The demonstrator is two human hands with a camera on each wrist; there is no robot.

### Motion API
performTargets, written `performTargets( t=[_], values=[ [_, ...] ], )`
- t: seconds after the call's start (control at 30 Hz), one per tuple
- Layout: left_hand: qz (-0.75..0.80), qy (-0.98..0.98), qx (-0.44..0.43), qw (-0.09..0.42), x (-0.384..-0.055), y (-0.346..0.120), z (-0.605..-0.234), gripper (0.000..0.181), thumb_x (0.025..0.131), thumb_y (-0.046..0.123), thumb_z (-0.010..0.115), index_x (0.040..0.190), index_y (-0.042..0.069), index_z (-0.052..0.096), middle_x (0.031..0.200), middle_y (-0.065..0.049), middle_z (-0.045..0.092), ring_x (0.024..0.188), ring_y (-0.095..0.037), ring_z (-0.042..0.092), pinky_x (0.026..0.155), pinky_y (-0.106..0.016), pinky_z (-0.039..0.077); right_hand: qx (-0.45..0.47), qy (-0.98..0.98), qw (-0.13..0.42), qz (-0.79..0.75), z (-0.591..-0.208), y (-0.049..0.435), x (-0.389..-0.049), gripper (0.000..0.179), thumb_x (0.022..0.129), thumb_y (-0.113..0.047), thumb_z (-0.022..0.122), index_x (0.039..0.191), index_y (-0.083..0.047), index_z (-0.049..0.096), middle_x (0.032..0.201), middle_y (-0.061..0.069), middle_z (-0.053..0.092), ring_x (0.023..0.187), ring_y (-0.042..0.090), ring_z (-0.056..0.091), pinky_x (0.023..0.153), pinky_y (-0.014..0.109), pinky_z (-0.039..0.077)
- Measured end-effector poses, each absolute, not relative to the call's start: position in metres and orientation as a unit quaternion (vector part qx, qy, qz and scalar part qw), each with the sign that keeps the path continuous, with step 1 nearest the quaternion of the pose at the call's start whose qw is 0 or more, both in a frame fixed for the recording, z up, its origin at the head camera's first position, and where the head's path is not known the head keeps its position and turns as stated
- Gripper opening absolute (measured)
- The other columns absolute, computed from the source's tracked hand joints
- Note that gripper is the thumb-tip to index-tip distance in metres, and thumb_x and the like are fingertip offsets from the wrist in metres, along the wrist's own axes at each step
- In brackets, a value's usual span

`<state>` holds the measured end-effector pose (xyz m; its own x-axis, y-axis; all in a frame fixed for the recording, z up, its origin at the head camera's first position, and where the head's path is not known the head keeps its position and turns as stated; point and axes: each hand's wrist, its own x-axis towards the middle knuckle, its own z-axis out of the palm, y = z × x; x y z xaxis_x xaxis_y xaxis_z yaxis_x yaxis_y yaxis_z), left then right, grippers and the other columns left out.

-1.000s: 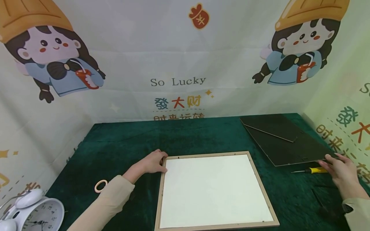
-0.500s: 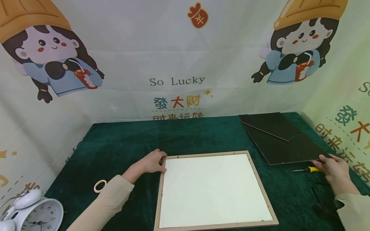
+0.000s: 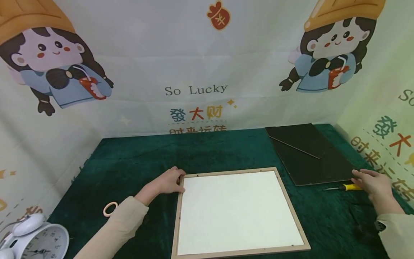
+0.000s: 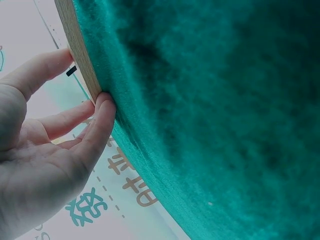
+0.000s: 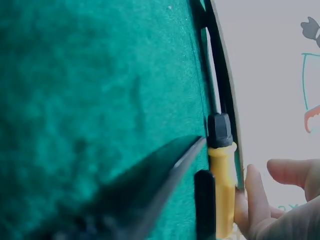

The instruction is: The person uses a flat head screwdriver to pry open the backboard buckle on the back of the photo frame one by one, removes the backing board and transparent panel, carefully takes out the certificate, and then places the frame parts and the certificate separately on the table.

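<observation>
My left hand (image 3: 166, 181) grips the far left corner of a wooden picture frame (image 3: 292, 208), which lies flat with a white sheet (image 3: 237, 212) inside. The left wrist view shows the thumb and fingertips against the frame's wooden edge (image 4: 80, 45). My right hand (image 3: 373, 185) is beside the near right corner of a black backing board (image 3: 310, 162). In the right wrist view its thumb is raised away from the board, and the fingers are close to the board's edge. A yellow-handled screwdriver (image 5: 222, 175) lies along that edge, its handle end partly behind my right hand in the head view.
A pale ring (image 3: 110, 209) lies left of my left sleeve. At the near left stands a white alarm clock (image 3: 42, 241). A dark pointed thing (image 5: 175, 175), blurred, lies near the screwdriver. Printed cloth (image 3: 194, 64) walls the green-covered table (image 3: 145, 154).
The black board has shifted slightly left, and its near edge has come down. My right hand has moved left and its thumb has come away from the board. The left hand stays on the frame.
</observation>
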<state>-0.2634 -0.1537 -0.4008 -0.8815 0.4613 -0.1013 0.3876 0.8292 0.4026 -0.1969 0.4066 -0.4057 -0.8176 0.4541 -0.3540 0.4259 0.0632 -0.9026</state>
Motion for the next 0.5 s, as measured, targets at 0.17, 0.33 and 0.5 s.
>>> performTargets(
  t=[0.17, 0.33, 0.5],
  values=[
    [0.189, 0.951, 0.225, 0.099, -0.264, -0.155, -0.400, 0.047, 0.075, 0.012, 0.070, 0.114, -0.006, 0.050, 0.091, -0.009, 0.046, 0.076, -0.018, 0.045, 0.063, -0.029, 0.042, -0.292, -0.753, 0.005, 0.590, -0.402, 0.401, -0.199, 0.062, 0.091, -0.029, 0.042, 0.136, 0.007, 0.020, 0.127, 0.031, 0.030, 0.054, -0.001, 0.056, 0.041, 0.024, 0.036],
    [0.191, 0.950, 0.226, 0.099, -0.263, -0.155, -0.398, 0.048, 0.075, 0.012, 0.070, 0.114, -0.007, 0.050, 0.091, -0.009, 0.046, 0.076, -0.019, 0.045, 0.063, -0.029, 0.041, -0.291, -0.763, 0.002, 0.577, -0.402, 0.400, -0.202, 0.057, 0.093, -0.031, 0.034, 0.137, 0.003, 0.020, 0.140, 0.026, 0.008, 0.050, -0.007, 0.052, 0.039, 0.032, 0.027],
    [0.191, 0.949, 0.229, 0.101, -0.263, -0.156, -0.399, 0.048, 0.075, 0.012, 0.070, 0.114, -0.008, 0.050, 0.090, -0.009, 0.047, 0.075, -0.018, 0.044, 0.062, -0.029, 0.041, -0.295, -0.779, -0.001, 0.553, -0.416, 0.411, -0.214, 0.062, 0.092, -0.041, 0.033, 0.139, -0.003, 0.018, 0.142, 0.023, 0.002, 0.048, -0.007, 0.050, 0.059, 0.034, 0.044]
  ],
)
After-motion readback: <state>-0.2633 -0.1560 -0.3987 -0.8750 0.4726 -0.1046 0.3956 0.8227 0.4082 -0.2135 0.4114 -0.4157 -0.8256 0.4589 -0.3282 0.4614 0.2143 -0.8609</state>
